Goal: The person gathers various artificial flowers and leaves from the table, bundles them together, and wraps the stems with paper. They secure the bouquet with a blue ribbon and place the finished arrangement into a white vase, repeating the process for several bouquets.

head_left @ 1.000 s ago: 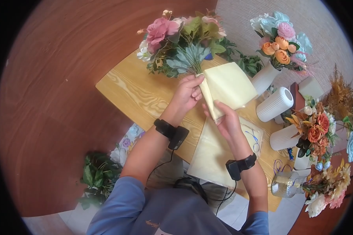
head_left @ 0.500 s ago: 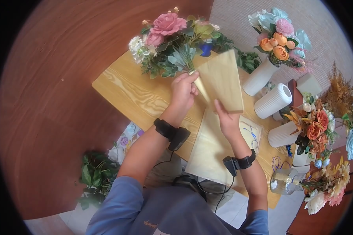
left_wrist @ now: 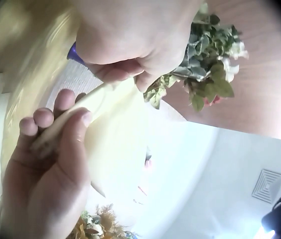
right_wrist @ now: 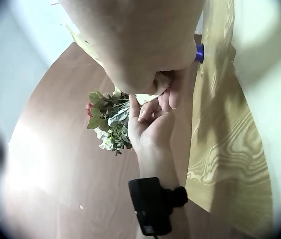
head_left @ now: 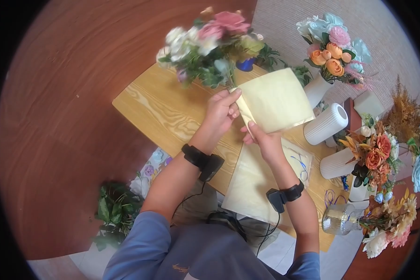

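Note:
A bouquet of pink and white flowers with green leaves (head_left: 210, 46) tilts up and away from the hands, slightly blurred. Pale yellow paper (head_left: 277, 100) is rolled narrowly around its stems, and a wide flap of it spreads to the right. My left hand (head_left: 220, 112) grips the top of the roll just below the leaves, thumb along the paper. Lower down, my right hand (head_left: 266, 142) pinches the roll between thumb and fingers; the left wrist view shows this right hand (left_wrist: 56, 164) curled round the paper. Stem ends are hidden inside the paper.
More yellow paper (head_left: 247, 186) lies on the wooden table (head_left: 144, 100) nearest the body. A blue spool (head_left: 245, 65) stands behind the bouquet. White vases (head_left: 325, 123), flower arrangements and a glass vase (head_left: 338, 219) line the right side.
The bouquet has turned in the hands, its white flowers now more to the front left. The paper flap swung up and has come down flatter to the right.

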`<state>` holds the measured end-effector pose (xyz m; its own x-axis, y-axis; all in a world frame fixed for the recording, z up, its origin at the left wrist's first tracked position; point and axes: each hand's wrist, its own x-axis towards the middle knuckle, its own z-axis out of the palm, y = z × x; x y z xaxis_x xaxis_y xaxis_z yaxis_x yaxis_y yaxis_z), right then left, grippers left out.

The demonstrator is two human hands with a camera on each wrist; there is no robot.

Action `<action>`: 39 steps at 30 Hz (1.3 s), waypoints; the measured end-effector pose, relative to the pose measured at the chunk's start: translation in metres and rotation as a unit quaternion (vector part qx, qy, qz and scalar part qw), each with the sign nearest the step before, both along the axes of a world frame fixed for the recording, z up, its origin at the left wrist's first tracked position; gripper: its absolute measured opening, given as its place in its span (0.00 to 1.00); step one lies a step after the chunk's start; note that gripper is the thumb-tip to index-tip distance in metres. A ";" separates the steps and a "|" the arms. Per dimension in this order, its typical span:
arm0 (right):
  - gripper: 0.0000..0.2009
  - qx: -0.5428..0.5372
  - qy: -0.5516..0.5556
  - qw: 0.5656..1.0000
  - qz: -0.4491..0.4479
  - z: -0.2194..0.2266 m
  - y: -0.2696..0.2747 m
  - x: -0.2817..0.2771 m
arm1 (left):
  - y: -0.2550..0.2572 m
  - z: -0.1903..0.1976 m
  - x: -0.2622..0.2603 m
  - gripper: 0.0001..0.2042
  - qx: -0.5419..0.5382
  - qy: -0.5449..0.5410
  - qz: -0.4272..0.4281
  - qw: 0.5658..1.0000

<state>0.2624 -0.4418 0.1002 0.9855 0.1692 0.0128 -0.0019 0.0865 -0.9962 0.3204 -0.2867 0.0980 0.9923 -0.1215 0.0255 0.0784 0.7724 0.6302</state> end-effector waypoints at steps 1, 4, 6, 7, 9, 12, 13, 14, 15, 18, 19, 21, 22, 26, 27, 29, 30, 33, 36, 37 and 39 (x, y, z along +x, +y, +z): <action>0.10 0.000 0.000 1.000 -0.001 0.001 -0.002 0.001 | 0.002 0.000 0.001 0.05 -0.009 -0.006 -0.014 1.000; 0.11 0.087 0.106 0.989 0.054 0.000 -0.009 0.004 | 0.010 0.003 0.002 0.06 -0.053 -0.037 -0.093 0.994; 0.13 0.149 0.180 0.969 0.084 -0.004 -0.011 0.004 | 0.013 -0.007 0.010 0.06 -0.082 -0.046 -0.122 0.988; 0.13 0.147 0.181 0.969 0.085 -0.004 -0.010 0.003 | 0.013 -0.013 0.013 0.06 -0.111 -0.056 -0.151 0.981; 0.15 0.136 0.176 0.972 0.073 -0.002 -0.004 0.000 | 0.010 -0.020 0.016 0.06 -0.098 -0.046 -0.146 0.983; 0.16 0.068 0.001 0.997 -0.028 -0.004 0.000 -0.004 | 0.007 -0.023 0.016 0.06 -0.076 -0.027 -0.134 0.988; 0.16 0.069 0.003 0.997 -0.030 -0.006 -0.001 -0.004 | 0.006 -0.025 0.015 0.06 -0.066 -0.018 -0.128 0.989; 0.15 0.014 -0.044 0.996 -0.083 -0.009 -0.004 -0.003 | 0.003 -0.028 0.014 0.06 -0.066 -0.015 -0.130 0.989; 0.14 -0.042 -0.094 0.986 -0.132 -0.011 -0.005 -0.001 | -0.001 -0.020 0.011 0.06 -0.045 0.007 -0.092 0.995; 0.14 -0.159 -0.315 0.923 -0.151 -0.025 -0.001 -0.002 | -0.009 -0.012 0.009 0.07 -0.018 0.036 -0.041 0.998; 0.14 -0.159 -0.314 0.924 -0.150 -0.031 -0.005 -0.002 | -0.010 -0.012 0.009 0.07 -0.013 0.044 -0.027 0.999; 0.16 -0.435 -0.446 0.771 -0.133 -0.038 -0.013 0.000 | -0.013 -0.014 0.007 0.07 -0.015 0.049 -0.016 0.999; 0.16 -0.460 -0.458 0.745 -0.151 -0.037 -0.011 -0.002 | -0.015 -0.015 0.007 0.07 -0.019 0.052 -0.007 0.998; 0.13 -0.492 -0.412 0.753 -0.145 -0.042 -0.017 0.005 | -0.018 -0.016 0.005 0.06 -0.004 0.052 -0.004 0.999; 0.13 -0.389 -0.350 0.842 -0.131 -0.043 -0.017 0.006 | -0.017 -0.016 0.005 0.06 -0.009 0.040 -0.014 0.999; 0.13 -0.276 -0.280 0.912 -0.113 -0.043 -0.013 0.006 | -0.013 -0.017 0.006 0.06 -0.013 0.028 -0.024 0.999; 0.13 -0.148 -0.228 0.956 -0.112 -0.036 -0.007 0.004 | -0.011 -0.018 0.007 0.06 -0.031 0.003 -0.045 0.998; 0.15 0.017 -0.124 0.988 -0.094 -0.011 0.002 -0.006 | -0.005 -0.020 0.009 0.07 -0.059 -0.036 -0.083 0.994; 0.16 0.113 -0.009 0.992 -0.063 0.006 0.004 -0.011 | -0.002 -0.020 0.011 0.07 -0.081 -0.056 -0.108 0.989; 0.17 0.173 0.056 0.982 -0.051 0.007 0.003 -0.010 | -0.001 -0.019 0.012 0.07 -0.093 -0.063 -0.121 0.986; 0.17 0.223 0.117 0.967 -0.028 -0.002 -0.004 -0.004 | -0.002 -0.024 0.014 0.07 -0.119 -0.060 -0.127 0.983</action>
